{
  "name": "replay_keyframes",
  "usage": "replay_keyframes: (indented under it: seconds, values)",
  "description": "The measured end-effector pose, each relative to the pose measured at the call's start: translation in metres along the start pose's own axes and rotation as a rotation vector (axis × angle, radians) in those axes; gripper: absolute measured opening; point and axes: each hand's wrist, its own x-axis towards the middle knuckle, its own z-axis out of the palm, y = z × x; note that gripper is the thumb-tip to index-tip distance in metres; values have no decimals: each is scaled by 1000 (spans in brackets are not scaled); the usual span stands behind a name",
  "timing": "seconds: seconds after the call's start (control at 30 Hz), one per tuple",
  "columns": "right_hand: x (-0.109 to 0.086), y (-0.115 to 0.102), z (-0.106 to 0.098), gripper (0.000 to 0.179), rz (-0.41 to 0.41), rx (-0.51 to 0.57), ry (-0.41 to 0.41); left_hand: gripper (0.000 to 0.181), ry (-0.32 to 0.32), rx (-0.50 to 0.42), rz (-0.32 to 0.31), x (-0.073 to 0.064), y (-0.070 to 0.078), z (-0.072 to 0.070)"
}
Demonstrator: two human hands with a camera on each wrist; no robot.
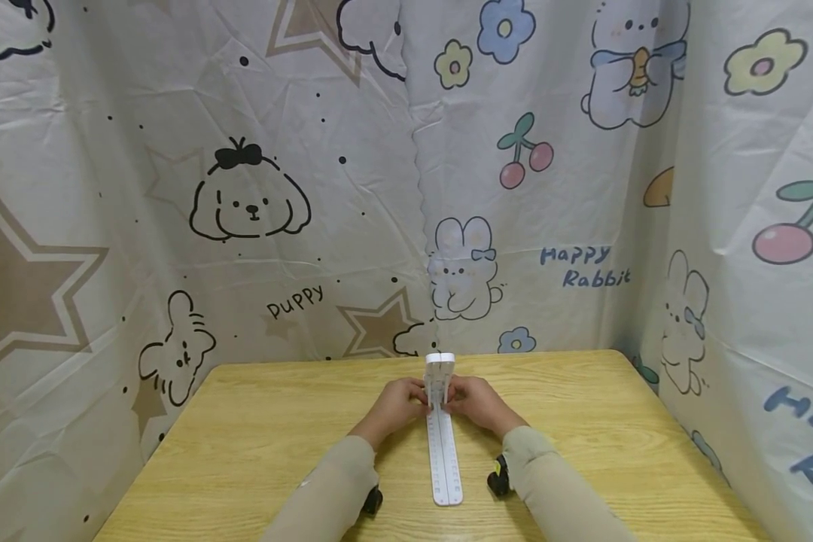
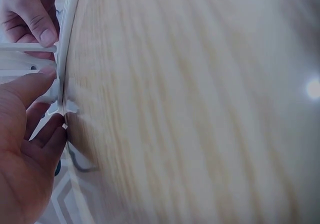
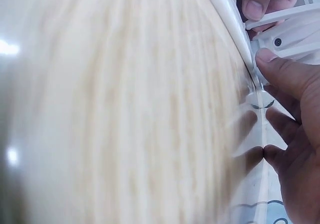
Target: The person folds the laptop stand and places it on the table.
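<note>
A white folding stand point(image 1: 445, 459) lies lengthwise on the table, two slotted strips side by side, with a raised part point(image 1: 439, 361) at its far end. My left hand point(image 1: 401, 406) pinches that raised part from the left, near its base. From the right, my right hand point(image 1: 481, 404) grips the opposite side. In the left wrist view, the left thumb presses on a white arm point(image 2: 20, 62) of the stand. A small round screw or pin hole shows in a white arm point(image 3: 295, 42) in the right wrist view, with the right thumb against it.
The wood-grain table point(image 1: 278, 421) extends to both sides of the hands. A printed curtain point(image 1: 352, 226) hangs behind the table and along its sides. Black wrist devices point(image 1: 499, 478) sit below both sleeves, close to the tabletop.
</note>
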Motion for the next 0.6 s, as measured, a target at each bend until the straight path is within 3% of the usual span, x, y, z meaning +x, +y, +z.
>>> replay_keyframes:
  seconds: [0.37, 0.6]
  values:
    - [4, -1, 3, 21, 119, -80, 121, 11, 58, -18, -12, 4, 1, 3]
    - [5, -3, 1, 19, 219, -116, 173, 16, 109, 14, -83, 4, 5, 3]
